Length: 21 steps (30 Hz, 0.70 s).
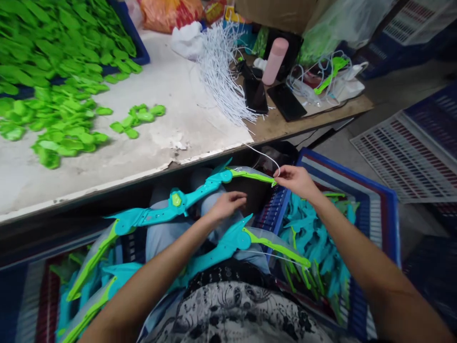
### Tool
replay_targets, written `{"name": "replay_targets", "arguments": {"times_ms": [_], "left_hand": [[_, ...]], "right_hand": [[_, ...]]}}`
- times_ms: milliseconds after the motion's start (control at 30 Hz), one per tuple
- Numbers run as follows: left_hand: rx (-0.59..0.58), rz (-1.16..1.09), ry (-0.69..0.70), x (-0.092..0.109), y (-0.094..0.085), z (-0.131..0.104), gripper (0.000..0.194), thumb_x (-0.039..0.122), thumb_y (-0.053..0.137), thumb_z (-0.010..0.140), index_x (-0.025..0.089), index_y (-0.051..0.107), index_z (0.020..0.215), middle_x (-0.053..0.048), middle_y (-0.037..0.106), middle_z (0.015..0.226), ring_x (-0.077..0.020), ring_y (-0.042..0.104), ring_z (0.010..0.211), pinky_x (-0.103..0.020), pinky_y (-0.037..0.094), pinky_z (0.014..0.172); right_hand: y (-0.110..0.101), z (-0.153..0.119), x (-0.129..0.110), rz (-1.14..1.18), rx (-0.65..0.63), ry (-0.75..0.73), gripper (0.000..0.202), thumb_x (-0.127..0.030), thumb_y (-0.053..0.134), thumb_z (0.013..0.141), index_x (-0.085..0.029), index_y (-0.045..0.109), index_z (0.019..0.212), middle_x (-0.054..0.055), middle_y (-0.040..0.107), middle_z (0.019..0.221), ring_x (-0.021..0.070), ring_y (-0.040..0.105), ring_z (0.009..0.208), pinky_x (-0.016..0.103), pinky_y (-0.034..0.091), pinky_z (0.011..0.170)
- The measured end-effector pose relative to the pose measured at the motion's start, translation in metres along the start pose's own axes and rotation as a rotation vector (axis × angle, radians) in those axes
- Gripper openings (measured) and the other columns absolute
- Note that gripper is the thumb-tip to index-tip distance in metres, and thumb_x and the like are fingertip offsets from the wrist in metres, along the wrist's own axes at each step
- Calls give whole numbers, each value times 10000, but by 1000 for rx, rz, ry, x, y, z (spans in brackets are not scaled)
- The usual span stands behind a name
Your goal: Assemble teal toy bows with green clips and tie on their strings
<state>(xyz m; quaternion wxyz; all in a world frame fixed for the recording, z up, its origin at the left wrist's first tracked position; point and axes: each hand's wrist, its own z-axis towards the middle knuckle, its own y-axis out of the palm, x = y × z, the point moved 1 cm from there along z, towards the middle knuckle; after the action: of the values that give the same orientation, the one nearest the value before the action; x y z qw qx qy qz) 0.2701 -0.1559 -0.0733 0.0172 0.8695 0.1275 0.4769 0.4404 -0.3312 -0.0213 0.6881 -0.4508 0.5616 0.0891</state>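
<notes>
A teal and lime-green toy bow point(153, 216) lies across the lap, with a green pentagon at its middle and clear film along its green limbs. At its right tip my right hand point(294, 181) pinches a white cord point(264, 153), whose other end trails to the table edge. Just below this bow's right half, my left hand point(228, 207) has its fingers stretched out and holds nothing that I can see. Closer to the body rests a second toy bow point(228, 243), partly hidden by my left arm; a thin white line runs near its right limb.
A bundle of white cords point(221, 71) hangs toward the front edge of the table point(167, 66). Green plastic parts point(67, 114) are piled at left. Phones point(287, 101) and a pink bottle point(274, 62) stand right. A blue crate point(387, 209) holds more bow pieces.
</notes>
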Motion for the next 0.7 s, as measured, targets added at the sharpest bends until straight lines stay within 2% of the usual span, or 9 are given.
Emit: {"name": "replay_targets", "arguments": {"times_ms": [100,167,267,400,500,633,700], "left_hand": [[-26,-253,-127,2,30,34,158,120,631,788,95,643,943,-61,666,754,-103,617,614,-234,494,625],[-36,-316,-167,2,43,47,124,114,652,782,93,637,903,-50,652,710,-96,611,580,-225,491,594],[-35,-332,-180,1,52,58,108,125,662,785,98,629,885,-41,646,697,-89,607,560,-210,485,569],[-31,-330,-178,1,54,64,79,85,595,819,95,624,892,-35,645,692,-84,610,555,-203,485,567],[-42,-335,-178,1,57,67,126,68,571,820,90,628,931,-35,651,691,-85,617,563,-204,492,580],[-115,-388,-179,4,64,73,255,54,565,804,106,614,1048,-36,671,707,-92,632,579,-204,504,595],[-171,-429,-187,5,70,76,261,33,522,811,109,608,1044,-44,682,718,-102,644,600,-209,513,609]], "right_hand": [[6,-24,24,-93,256,6,51,-240,616,738,-193,631,749,21,631,640,126,547,525,260,441,492],[10,-28,30,-128,330,2,54,-220,596,745,-187,637,755,22,630,680,122,543,552,258,433,513],[13,-27,33,-123,386,-39,70,-228,586,758,-182,638,759,15,634,733,117,545,582,253,433,536],[15,-26,35,-147,396,-116,70,-216,580,776,-177,637,763,12,631,742,116,550,597,250,436,549],[17,-28,35,-232,396,-182,86,-213,560,806,-180,628,764,23,630,765,116,543,601,256,438,559],[18,-31,34,-296,332,-272,103,-218,529,843,-192,615,793,40,637,819,131,572,662,266,461,595],[18,-32,34,-316,294,-302,112,-220,517,857,-197,610,799,45,640,827,146,597,725,279,484,648]]}}
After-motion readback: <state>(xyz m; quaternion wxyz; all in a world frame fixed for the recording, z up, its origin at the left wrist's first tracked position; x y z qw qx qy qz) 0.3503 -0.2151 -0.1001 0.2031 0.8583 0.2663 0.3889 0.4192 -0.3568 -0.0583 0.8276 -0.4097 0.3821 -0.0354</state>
